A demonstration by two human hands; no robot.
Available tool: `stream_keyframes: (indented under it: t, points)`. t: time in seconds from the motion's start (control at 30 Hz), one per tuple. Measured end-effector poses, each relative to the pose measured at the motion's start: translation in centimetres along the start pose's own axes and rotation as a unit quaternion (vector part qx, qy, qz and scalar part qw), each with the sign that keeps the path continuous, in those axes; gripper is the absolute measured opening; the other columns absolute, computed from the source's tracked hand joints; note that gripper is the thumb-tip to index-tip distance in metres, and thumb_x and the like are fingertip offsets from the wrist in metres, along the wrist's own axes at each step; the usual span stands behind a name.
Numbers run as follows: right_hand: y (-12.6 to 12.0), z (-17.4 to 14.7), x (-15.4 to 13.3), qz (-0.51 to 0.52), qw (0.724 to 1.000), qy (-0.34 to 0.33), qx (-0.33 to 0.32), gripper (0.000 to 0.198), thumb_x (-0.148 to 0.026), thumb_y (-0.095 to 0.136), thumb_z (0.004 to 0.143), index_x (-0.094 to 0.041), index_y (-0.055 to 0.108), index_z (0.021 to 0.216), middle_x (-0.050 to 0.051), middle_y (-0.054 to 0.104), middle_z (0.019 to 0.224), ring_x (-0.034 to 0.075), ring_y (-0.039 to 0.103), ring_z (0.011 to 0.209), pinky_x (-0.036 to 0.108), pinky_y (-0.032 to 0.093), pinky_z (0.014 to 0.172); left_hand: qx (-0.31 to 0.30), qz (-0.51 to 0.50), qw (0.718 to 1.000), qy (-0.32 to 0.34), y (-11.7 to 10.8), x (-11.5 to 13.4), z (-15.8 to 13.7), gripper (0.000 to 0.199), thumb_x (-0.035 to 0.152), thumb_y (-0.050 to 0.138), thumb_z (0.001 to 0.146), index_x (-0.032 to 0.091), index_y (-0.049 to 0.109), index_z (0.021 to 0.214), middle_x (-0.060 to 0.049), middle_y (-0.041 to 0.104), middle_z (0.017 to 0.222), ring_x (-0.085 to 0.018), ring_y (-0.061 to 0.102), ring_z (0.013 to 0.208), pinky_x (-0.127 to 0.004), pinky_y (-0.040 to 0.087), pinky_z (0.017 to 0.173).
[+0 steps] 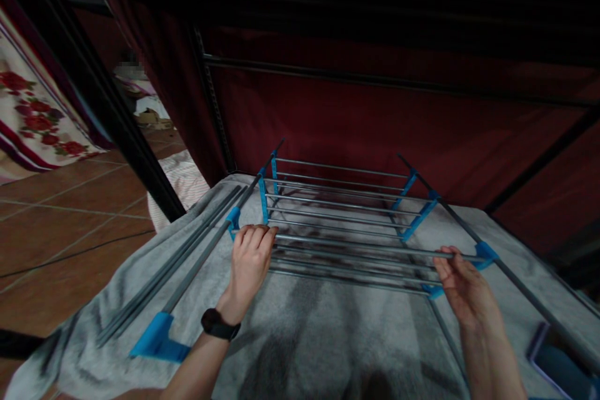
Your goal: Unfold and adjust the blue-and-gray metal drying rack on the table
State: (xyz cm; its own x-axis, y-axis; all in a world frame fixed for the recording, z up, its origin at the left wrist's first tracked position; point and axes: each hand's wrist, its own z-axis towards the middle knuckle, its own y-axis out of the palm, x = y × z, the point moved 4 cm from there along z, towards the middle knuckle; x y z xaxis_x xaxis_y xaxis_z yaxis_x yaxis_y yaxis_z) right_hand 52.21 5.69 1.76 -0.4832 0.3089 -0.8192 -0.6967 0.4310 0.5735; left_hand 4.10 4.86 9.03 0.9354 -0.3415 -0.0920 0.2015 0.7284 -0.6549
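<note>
A folding drying rack of grey metal rods and blue plastic joints lies flat on a grey blanket. My left hand, with a black watch on the wrist, curls its fingers over the near rods at the rack's left end. My right hand grips a near rod at the right end, beside a blue joint. A long grey side leg runs toward me on the left and ends in a blue foot.
Dark red fabric walls on a black frame close in behind and to the right. A black post stands left. Beyond it are brown floor tiles and a floral cloth. A blue-edged object lies at bottom right.
</note>
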Motion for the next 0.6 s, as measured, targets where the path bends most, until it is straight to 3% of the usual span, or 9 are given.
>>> stream_keyframes:
  t: [0.6]
  points:
    - [0.3,0.0,-0.3,-0.006,1.0,-0.003,0.003,0.023,-0.025,0.091,0.067,-0.021,0.068,0.069,-0.001,0.073,0.104,0.011,0.071,0.095,0.024,0.063,0.085,0.0,-0.005,1.0,-0.01,0.3,-0.1,1.0,0.034,0.006,0.051,0.094,0.015,0.062,0.124,-0.011,0.068,0.105,-0.028,0.059,0.102,-0.046,0.044,0.101]
